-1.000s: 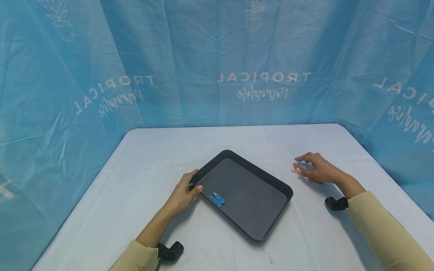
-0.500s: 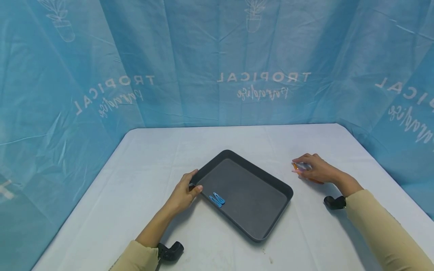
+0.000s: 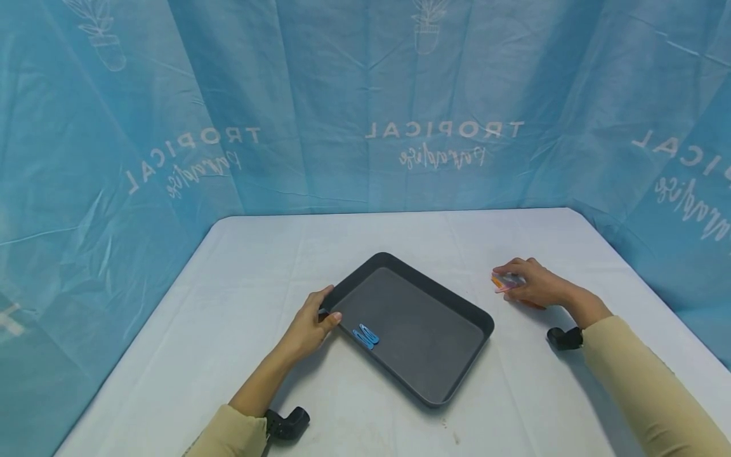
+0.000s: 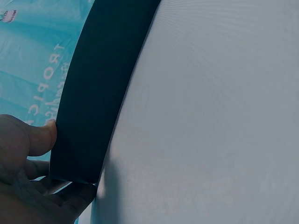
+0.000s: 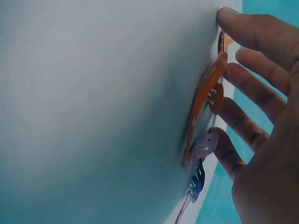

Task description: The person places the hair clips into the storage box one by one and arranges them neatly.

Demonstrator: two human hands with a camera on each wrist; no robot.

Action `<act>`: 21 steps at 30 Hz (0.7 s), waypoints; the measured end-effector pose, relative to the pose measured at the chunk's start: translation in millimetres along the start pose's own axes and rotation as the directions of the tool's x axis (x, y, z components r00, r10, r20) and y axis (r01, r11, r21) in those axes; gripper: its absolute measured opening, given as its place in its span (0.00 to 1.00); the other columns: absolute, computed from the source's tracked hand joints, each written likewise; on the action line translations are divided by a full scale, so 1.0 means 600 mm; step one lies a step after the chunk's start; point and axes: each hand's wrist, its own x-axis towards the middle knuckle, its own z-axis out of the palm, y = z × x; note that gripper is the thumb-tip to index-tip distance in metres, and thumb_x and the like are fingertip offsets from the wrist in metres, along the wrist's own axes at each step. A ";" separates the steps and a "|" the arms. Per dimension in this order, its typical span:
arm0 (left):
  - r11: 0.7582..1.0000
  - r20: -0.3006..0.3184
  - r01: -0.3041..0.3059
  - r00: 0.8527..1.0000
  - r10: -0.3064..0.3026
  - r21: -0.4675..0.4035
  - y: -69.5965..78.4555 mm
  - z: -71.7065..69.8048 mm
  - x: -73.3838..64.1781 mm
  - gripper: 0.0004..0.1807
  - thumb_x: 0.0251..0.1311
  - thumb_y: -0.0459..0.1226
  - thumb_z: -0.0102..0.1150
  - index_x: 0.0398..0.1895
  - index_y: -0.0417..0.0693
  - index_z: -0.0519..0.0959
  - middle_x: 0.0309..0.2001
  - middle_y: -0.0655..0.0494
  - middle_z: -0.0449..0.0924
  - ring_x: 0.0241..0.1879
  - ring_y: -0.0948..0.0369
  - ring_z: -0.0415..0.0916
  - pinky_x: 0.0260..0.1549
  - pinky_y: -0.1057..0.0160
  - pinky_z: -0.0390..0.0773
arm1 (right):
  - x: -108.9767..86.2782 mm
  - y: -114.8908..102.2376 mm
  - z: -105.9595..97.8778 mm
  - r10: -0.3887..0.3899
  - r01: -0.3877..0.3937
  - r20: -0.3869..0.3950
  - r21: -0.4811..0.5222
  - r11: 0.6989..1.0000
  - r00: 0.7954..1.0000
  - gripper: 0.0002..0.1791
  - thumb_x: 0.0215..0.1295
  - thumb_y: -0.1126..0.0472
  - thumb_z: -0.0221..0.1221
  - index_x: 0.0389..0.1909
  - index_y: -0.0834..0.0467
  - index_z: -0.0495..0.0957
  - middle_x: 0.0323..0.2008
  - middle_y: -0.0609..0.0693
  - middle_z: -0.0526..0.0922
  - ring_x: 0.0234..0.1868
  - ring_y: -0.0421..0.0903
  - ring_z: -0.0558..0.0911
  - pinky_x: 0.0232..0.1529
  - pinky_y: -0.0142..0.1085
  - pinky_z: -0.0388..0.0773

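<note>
My left hand (image 3: 305,329) grips the left corner of a dark grey baking tray (image 3: 425,317), thumb at its rim and fingers around the outside wall. Inside that corner lie blue snap hair clips (image 3: 368,334). To the right of the tray, my right hand (image 3: 535,285) bends over a small group of snap hair clips on the cloth. The right wrist view shows an orange hair clip (image 5: 205,91), a pink one (image 5: 204,145) and a dark blue one (image 5: 196,182) beside the loosely bent fingers. The thumb tip is down at the cloth.
A white cloth (image 3: 257,254) covers the table. Blue printed curtains (image 3: 320,95) hang behind it and along both sides. Each wrist carries a black camera mount, one near the left sleeve (image 3: 288,424) and one near the right sleeve (image 3: 564,339).
My right hand's index finger has lowered and the hand has come down nearer the hair clips, which have shifted slightly among the fingers. The left hand and the tray hold still.
</note>
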 end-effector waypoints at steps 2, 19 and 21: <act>1.000 0.002 -0.002 1.000 0.002 -0.001 0.001 0.000 0.000 0.34 0.66 0.36 0.52 0.72 0.41 0.53 0.70 0.37 0.56 0.70 0.40 0.54 0.64 0.40 0.61 | -0.001 0.001 -0.002 0.008 -0.008 0.015 -0.005 1.000 1.000 0.29 0.58 0.60 0.63 0.62 0.56 0.71 0.58 0.60 0.71 0.54 0.55 0.66 0.51 0.55 0.70; 1.000 0.002 -0.011 1.000 0.011 0.019 0.000 0.001 0.000 0.34 0.66 0.36 0.52 0.72 0.40 0.53 0.69 0.37 0.56 0.69 0.39 0.54 0.64 0.39 0.60 | 0.001 0.016 0.003 0.012 -0.011 -0.052 0.028 1.000 0.999 0.24 0.56 0.65 0.62 0.56 0.60 0.76 0.53 0.61 0.74 0.53 0.57 0.68 0.50 0.53 0.71; 1.000 -0.001 -0.014 1.000 0.014 0.022 0.000 0.001 0.001 0.34 0.66 0.36 0.52 0.72 0.40 0.53 0.69 0.37 0.56 0.69 0.39 0.54 0.64 0.39 0.60 | 0.001 0.014 0.003 0.004 -0.003 -0.057 0.015 1.000 0.998 0.24 0.56 0.64 0.63 0.57 0.61 0.75 0.53 0.61 0.74 0.52 0.56 0.67 0.49 0.50 0.70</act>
